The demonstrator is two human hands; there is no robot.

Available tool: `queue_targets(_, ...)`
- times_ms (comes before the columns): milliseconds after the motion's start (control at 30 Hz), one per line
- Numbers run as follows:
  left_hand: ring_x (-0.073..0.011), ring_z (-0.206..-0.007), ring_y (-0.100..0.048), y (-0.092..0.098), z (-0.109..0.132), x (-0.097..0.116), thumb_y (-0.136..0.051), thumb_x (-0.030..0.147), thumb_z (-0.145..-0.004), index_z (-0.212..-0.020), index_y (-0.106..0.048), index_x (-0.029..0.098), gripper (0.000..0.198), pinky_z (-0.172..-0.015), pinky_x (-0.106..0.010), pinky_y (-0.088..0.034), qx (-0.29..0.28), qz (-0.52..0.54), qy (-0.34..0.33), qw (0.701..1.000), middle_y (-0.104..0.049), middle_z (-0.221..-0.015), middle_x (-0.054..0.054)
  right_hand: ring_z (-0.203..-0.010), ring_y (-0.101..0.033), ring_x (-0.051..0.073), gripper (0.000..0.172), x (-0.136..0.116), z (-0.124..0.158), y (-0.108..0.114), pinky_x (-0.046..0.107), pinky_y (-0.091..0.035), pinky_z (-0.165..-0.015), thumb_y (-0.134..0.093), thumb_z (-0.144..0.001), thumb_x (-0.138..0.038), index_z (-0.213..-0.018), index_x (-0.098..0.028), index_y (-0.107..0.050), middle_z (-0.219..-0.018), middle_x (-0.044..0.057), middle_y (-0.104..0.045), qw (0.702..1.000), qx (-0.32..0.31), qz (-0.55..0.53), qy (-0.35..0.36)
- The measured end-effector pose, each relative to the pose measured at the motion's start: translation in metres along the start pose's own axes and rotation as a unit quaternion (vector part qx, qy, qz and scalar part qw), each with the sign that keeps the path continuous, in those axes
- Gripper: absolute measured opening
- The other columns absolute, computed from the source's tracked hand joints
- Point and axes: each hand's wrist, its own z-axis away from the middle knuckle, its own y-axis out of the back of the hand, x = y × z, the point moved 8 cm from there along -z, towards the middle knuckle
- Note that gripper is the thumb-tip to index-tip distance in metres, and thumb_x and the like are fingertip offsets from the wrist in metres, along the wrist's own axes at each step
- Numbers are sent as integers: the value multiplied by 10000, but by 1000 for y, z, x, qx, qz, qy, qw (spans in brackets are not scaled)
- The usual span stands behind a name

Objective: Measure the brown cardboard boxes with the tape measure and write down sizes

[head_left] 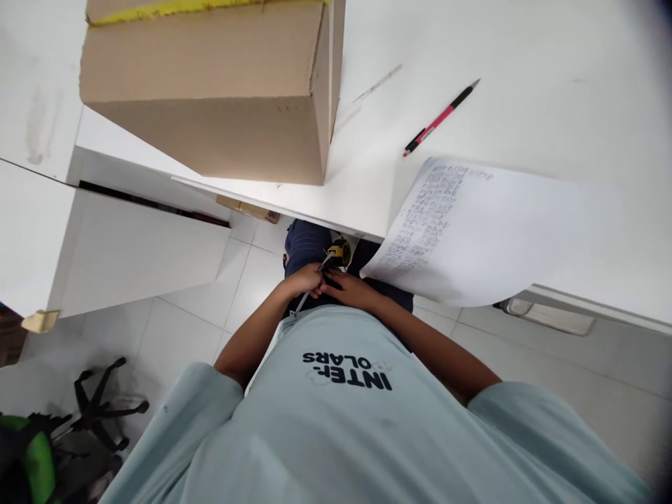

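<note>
My left hand (306, 280) rests at my lap, its fingers curled around the metal blade of a tape measure. The yellow and black tape measure (339, 251) lies just beyond the hands, over my dark trousers. Its pulled-out blade runs past my left hand toward the hem of my shirt. My right hand (351, 289) lies beside the left, palm down, with fingers stretched out and their tips close to the left fingers. Part of the left fingers is hidden.
A cardboard box (210, 133) with yellow tape stands on the white table (551, 119). A red and black pen (441, 117) and a handwritten sheet (472, 224) lie to its right, the sheet hanging over the edge. A wheeled chair base (99, 406) is at lower left.
</note>
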Motion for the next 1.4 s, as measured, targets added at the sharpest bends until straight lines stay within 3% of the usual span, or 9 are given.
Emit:
queue_targets(100,-90,-476,-503,9,4,1,-476,52,-952,-1348,-571,131,415,-504,-208,-530,11,9,0,1000,-584,-726,40,-1320,-684,330,514,-11,34,19,530,-559,-1120,-495,-1055,-531,-1431,-236,-685,-1436,145,-708,997,54,43,19)
queue_targets(167,-85,-466,-479,14,7,0,-477,49,-948,-1368,-553,129,435,-502,-207,-525,15,10,6,1000,-575,-726,47,-1239,-720,290,452,-27,70,42,478,-581,-1064,-462,-1081,-467,-1405,-259,-699,-1378,119,-744,978,153,109,86)
queue_targets(267,-91,-462,-466,17,13,-2,-525,73,-930,-1310,-579,134,389,-520,-230,-534,9,11,15,1000,-576,-703,48,-1136,-744,274,319,-45,127,81,454,-578,-981,-547,-1056,-399,-1285,-315,-753,-1261,83,-791,906,317,240,146)
queue_targets(400,-91,-472,-462,22,25,-2,-615,109,-890,-1191,-618,156,304,-549,-251,-539,6,25,4,1000,-593,-690,42,-1423,-586,381,425,-43,170,144,654,-409,-1186,-558,-1037,-508,-1390,-314,-694,-1492,110,-673,804,481,349,27)
queue_targets(600,-95,-476,-479,32,45,-11,-622,161,-902,-1185,-602,161,284,-516,-239,-533,1,17,11,1000,-621,-714,24,-1638,-294,380,666,-12,154,203,696,-249,-1289,-310,-1085,-613,-1637,-269,-452,-1751,112,-372,858,403,305,-88)
queue_targets(867,-84,-447,-404,38,51,-23,-635,128,-811,-1160,-593,164,353,-452,-225,-466,7,-16,-11,1000,-577,-688,46,-1674,-181,362,725,16,139,256,708,-153,-1314,-265,-1075,-659,-1682,-276,-365,-1805,99,-241,882,356,287,-111)
queue_targets(1033,-99,-453,-388,40,47,-33,-598,112,-772,-1165,-578,177,399,-426,-235,-386,11,-25,-27,999,-562,-694,47,-1676,-177,363,740,18,139,270,724,-130,-1311,-271,-1073,-670,-1683,-263,-365,-1804,109,-239,878,372,272,-131)
queue_targets(1233,-170,-629,-560,51,37,-45,-599,141,-732,-1148,-639,181,420,-531,-243,-418,20,-161,-106,981,-638,-708,5,-1690,-117,345,767,11,141,284,642,-74,-1334,-245,-1091,-662,-1694,-203,-357,-1814,135,-175,879,377,240,-166)
queue_targets(1400,-176,-696,-575,57,30,-55,-560,200,-797,-1175,-649,185,389,-629,-250,-448,38,-150,-151,976,-619,-723,14,-1672,-207,348,807,-22,163,290,592,-155,-1345,-326,-1092,-617,-1666,-51,-364,-1759,257,-275,859,443,213,-141)
